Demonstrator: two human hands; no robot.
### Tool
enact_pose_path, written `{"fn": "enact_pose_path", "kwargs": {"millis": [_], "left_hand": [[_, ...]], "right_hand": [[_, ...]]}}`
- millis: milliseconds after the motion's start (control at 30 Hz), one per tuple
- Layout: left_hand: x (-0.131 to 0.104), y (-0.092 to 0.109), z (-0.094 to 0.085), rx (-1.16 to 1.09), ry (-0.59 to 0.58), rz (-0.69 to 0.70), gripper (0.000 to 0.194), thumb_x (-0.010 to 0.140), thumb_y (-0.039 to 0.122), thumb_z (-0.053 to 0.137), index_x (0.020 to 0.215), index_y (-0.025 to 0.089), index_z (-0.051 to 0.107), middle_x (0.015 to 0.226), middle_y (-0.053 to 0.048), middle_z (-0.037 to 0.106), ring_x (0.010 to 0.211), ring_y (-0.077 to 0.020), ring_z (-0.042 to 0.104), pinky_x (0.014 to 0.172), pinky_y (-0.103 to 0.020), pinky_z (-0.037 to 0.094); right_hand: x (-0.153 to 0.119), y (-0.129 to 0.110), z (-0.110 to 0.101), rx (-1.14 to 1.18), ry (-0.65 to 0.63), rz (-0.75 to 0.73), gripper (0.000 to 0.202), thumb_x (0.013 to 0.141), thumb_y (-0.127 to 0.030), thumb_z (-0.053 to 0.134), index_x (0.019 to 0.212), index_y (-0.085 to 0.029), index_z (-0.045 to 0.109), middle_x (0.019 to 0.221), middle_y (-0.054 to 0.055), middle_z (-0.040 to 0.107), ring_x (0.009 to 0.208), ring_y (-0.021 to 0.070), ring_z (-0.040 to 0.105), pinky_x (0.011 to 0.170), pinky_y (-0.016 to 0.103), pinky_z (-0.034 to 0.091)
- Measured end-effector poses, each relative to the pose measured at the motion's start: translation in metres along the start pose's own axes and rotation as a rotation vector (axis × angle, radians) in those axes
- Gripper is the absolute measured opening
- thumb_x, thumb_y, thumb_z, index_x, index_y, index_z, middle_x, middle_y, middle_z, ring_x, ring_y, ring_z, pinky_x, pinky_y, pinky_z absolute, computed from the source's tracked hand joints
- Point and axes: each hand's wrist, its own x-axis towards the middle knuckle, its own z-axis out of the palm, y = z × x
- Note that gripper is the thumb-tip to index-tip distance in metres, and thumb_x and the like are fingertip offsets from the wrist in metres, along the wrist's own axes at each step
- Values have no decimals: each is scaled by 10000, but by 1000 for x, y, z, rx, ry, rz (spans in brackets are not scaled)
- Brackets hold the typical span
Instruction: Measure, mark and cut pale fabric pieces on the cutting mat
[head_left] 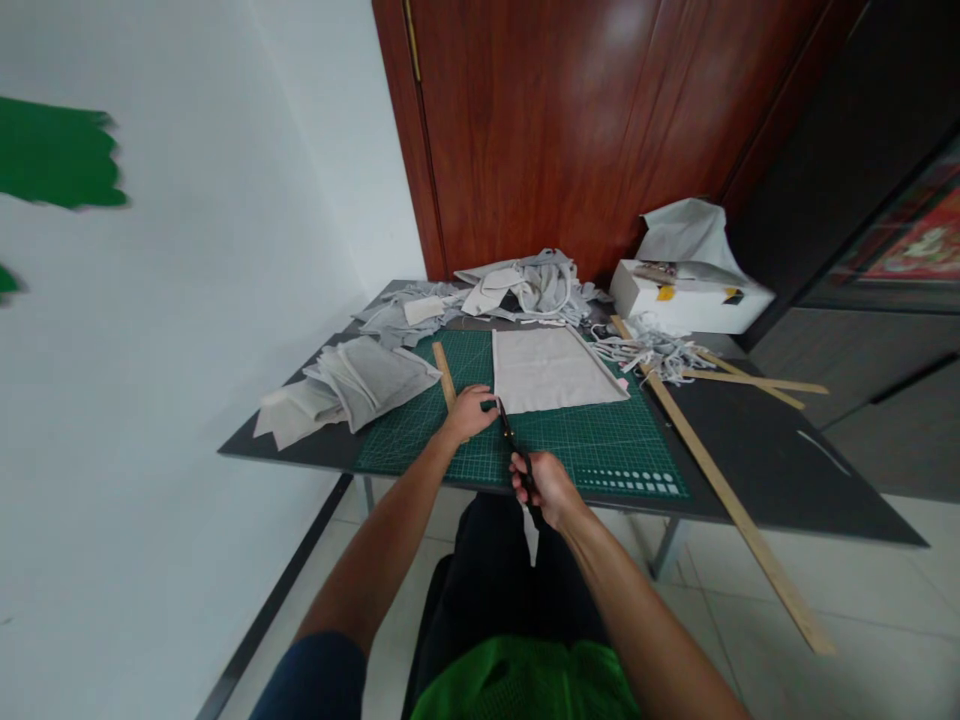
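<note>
A light grey-white fabric panel (pixel 555 365) lies flat on the green cutting mat (pixel 480 465), with folded edges along its sides. My left hand (pixel 472 412) is at the panel's near left corner, thumb and finger pinched there. In my right hand (pixel 551 485) is a pair of black-handled scissors (pixel 508 432), fingers around the handles. The blades point away from me, their tips at the same corner, close to my left fingertips. A short wooden ruler (pixel 444 375) lies beside my left hand, its near part partly hidden by the hand.
Stacked fabric pieces (pixel 375 375) lie at the left, with a fabric heap (pixel 525 285) at the back. A white box (pixel 690 295) stands back right, near a tangle of fabric strips (pixel 652 350). One long wooden ruler (pixel 720 485) overhangs the table's front edge.
</note>
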Motion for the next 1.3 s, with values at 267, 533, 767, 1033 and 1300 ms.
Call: {"fn": "enact_pose_path", "kwargs": {"millis": [267,533,767,1033,1300], "left_hand": [[28,1,-4,58,-32,-15,289,955,303,598,765,224,801,929,-76,792,1014,-228,735,1015,-344,530],[57,-7,-1,53,-40,30,246,830,212,716,1052,243,817,1144,-72,762,1125,-247,687,1086,-421,481],[53,-19,-4,-10,-33,70,224,878,171,653,1007,242,822,1143,-52,771,1154,-230,684,1119,-446,467],[49,-20,-1,-40,20,40,225,858,182,696,1050,204,812,1191,-89,764,1168,-248,684,1131,-431,475],[49,-21,2,-50,29,43,180,864,172,693,983,240,809,1157,-57,776,1151,-246,689,1128,-447,477]], "right_hand": [[-1,-1,1,-10,-6,27,166,816,-251,534,672,-179,574,557,-11,545,384,84,442,413,267,120],[-4,-4,-2,30,-19,70,182,845,-292,539,713,-174,582,569,-11,552,386,82,437,423,270,100],[-3,-5,-2,113,-33,117,220,880,-350,548,778,-161,599,587,-15,562,383,80,458,429,256,90],[8,-8,2,136,-20,113,219,877,-349,559,773,-161,603,583,-15,545,390,85,460,430,257,86],[17,-12,3,82,-14,108,233,895,-373,562,778,-173,591,587,-19,548,396,88,456,426,252,121]]}}
